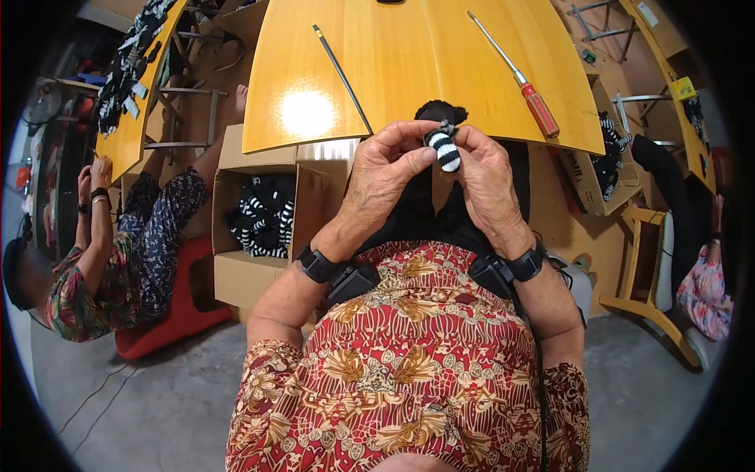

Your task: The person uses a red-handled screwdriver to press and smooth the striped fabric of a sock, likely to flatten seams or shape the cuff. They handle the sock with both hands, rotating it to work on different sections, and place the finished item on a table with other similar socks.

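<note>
Hand-work on a striped knitted piece (447, 154), held at the near edge of the desk (401, 59).
Left hand (393, 157) and right hand (489, 175) pinch it, fingers narrow; step judged: fingertip working of fabric. Next move calls for steady, even pressure.

Open lane right up the middle of the bench (413, 63), dark rod (342, 79) guarding its left, red-handled screwdriver (537, 106) its right! A black piece (436, 112) sits at the near end. The rod's tip crowds the left hand (377, 167); the screwdriver's handle bars the right hand (489, 169) from a rightward sweep across.
</note>
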`<state>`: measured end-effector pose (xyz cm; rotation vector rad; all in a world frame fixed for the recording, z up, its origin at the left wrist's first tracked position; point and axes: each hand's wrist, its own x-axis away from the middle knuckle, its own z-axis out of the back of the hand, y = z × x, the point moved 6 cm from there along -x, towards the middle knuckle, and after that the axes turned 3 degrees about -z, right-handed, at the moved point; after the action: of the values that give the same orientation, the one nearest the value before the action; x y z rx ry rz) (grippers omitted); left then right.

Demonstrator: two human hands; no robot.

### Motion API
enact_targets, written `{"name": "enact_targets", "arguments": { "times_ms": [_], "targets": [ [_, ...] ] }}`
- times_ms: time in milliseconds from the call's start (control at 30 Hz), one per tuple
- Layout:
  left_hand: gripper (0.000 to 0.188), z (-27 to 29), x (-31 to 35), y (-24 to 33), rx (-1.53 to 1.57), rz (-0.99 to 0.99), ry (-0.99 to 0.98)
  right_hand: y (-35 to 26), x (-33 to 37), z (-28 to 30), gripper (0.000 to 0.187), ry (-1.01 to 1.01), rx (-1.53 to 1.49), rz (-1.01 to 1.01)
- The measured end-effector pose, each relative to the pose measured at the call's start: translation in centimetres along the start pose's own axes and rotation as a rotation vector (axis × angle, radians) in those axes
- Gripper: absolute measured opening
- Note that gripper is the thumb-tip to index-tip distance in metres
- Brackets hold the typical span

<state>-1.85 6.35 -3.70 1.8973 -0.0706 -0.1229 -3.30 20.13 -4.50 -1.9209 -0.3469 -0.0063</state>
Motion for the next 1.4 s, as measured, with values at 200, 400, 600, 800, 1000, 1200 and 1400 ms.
{"name": "enact_targets", "arguments": {
  "times_ms": [200, 400, 600, 800, 1000, 1200, 1400],
  "targets": [
    [0.028, -0.1, -0.2, 0.3, 0.093, -0.049, 0.053, 0.0, 0.1, -0.5, 0.007, -0.062, 0.025, -0.009],
    [0.038, 0.2, -0.5, 1.4, 0.051, -0.064, 0.011, -1.8, 0.0, 0.6, 0.009, 0.016, 0.490, 0.049],
    [0.040, -1.1, -1.0, 4.4, -0.419, -0.250, -0.213, -6.5, 0.6, -0.2, 0.022, -0.158, 0.617, 0.232],
    [0.041, -1.9, -1.0, 5.8, -0.700, -0.424, -0.172, -5.9, 1.1, 0.1, 0.020, -0.214, 0.556, 0.113],
    [0.035, -2.8, -0.4, 6.2, -0.891, -0.586, -0.195, -4.4, 0.8, 0.5, 0.018, -0.287, 0.461, -0.096],
    [0.027, -1.5, 0.1, 6.0, -0.762, -0.457, -0.055, -3.7, 0.8, 0.5, 0.011, -0.246, 0.401, -0.018],
    [0.019, 0.0, 0.8, 3.1, -0.310, -0.067, -0.061, -3.9, 0.8, 1.0, 0.006, -0.175, 0.260, 0.105]
  ]
}}
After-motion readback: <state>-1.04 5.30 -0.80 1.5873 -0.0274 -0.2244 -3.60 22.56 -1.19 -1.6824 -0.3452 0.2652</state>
